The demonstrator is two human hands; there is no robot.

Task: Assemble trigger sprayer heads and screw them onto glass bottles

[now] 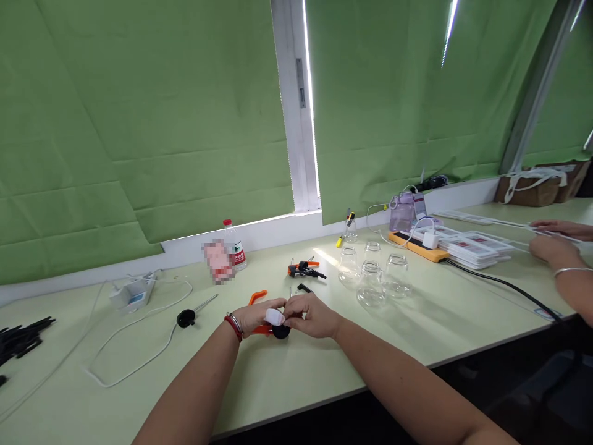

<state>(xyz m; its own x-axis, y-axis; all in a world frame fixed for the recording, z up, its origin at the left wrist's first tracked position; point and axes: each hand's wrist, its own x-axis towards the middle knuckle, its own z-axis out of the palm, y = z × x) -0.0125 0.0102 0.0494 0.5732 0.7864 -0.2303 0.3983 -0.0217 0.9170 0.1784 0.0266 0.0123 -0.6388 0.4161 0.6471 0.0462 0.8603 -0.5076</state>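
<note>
Left of the jars (pixel 372 290), our left hand (pixel 254 317) grips an orange-handled tool (pixel 258 297), right hand (pixel 312 315) grip unclear, work apparently unfinished.

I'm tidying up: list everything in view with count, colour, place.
Table: one, pale green, below
Blinds: several, green, back
Parts: several, black, left
Box: one, white, left
Knobbed rod: one, black, grey, left
Cables: several, white, black, both sides
Blurred item: one, pink, back
Bottle: one, clear, back
Tools: several, orange, black, middle
Jars: four, clear, right
Glass: one, clear, behind jars
Jug: one, purple, right
Power strip: one, orange, right
Stack: one, white, right
Bags: two, brown, right
Other person's hands: two, right
Handles: two, orange, centre
Disc: one, black, centre
Piece: one, white, centre
Left hand: one, centre
Right hand: one, centre
</note>
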